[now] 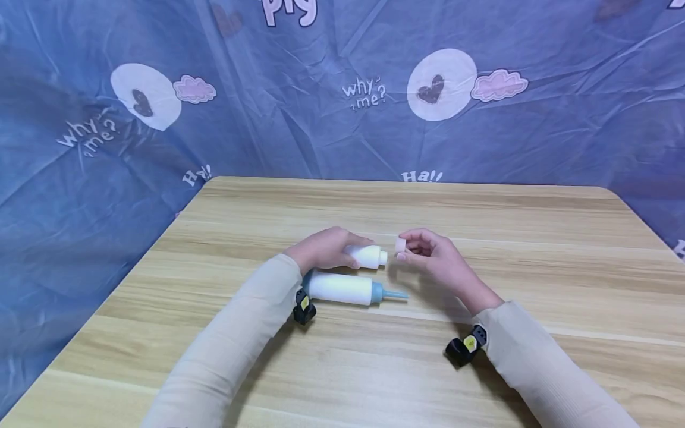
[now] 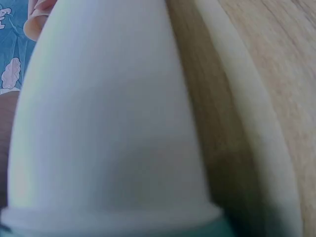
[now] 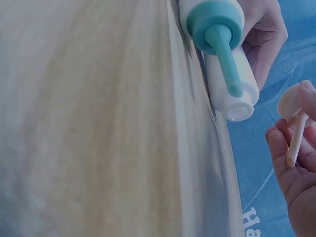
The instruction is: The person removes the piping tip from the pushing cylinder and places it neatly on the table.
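Note:
My left hand (image 1: 332,248) grips a white bottle (image 1: 367,257) lying on its side, its uncapped neck pointing right. In the right wrist view, the round opening of that white bottle (image 3: 239,111) shows. Just right of the neck, apart from it, my right hand (image 1: 436,255) pinches a pale cap (image 1: 400,245) between thumb and fingers. A thin spout sticks out of this cap (image 3: 291,104) in the right wrist view. Nearer to me lies a second white squeeze bottle (image 1: 339,288) with a blue-green nozzle cap (image 3: 217,27); its body fills much of the left wrist view.
Both bottles are on a light wooden table (image 1: 348,368). A blue printed cloth (image 1: 299,107) hangs behind the table's far edge and down its left side. Black wrist cameras (image 1: 304,307) are strapped over the beige sleeves (image 1: 235,339).

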Available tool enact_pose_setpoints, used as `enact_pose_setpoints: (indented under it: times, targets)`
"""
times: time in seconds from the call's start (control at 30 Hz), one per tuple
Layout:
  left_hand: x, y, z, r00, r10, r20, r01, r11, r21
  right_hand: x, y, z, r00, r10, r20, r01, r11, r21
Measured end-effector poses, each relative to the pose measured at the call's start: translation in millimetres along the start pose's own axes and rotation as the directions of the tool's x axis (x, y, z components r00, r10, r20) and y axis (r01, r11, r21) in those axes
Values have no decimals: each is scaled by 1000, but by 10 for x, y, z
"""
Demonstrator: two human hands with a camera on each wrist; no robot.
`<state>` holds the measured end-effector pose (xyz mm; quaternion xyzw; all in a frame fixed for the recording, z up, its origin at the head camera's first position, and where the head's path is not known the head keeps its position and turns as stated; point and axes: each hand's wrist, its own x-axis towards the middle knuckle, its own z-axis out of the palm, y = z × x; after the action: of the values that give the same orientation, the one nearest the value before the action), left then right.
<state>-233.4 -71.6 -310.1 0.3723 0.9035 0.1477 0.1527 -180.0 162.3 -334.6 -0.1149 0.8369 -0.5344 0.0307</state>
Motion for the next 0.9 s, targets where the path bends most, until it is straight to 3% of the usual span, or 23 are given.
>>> enact_pose_setpoints:
  times: [0.63, 0.77, 0.9]
  targets:
    - [8, 90, -39, 1000, 29, -12, -29, 1000, -6, -9, -2, 12, 1000, -3, 5, 3, 1000, -20]
    - [11, 104, -34, 997, 46, -61, -46, 999, 6, -7, -7, 8, 1000, 3, 10, -3, 1000, -25]
    - [-1, 148, -26, 985, 70, -158, -73, 997, -15, -5, -12, 2, 1000, 5, 10, -4, 1000, -31]
